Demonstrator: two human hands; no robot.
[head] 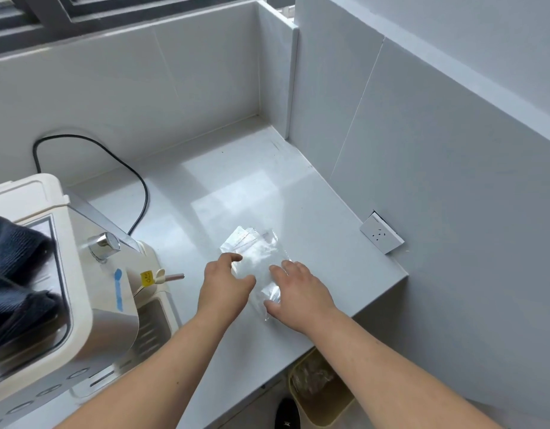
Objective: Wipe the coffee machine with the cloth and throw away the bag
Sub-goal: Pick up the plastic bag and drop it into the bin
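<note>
A clear plastic bag [255,249] lies flat on the white counter [230,187]. My left hand [225,286] rests on the bag's left edge, fingers spread. My right hand [298,289] presses on its near right part, thumb on the near corner. Neither hand has the bag lifted. The cream and silver coffee machine [91,274] stands at the left edge of the counter. A dark blue cloth [16,274] lies bunched on top of the machine.
A black power cord [125,165] loops behind the machine. A white wall socket [381,233] sits at the counter's right end. Below the counter's near right edge stands a yellowish bin [320,388] with plastic inside, beside a black shoe [287,413].
</note>
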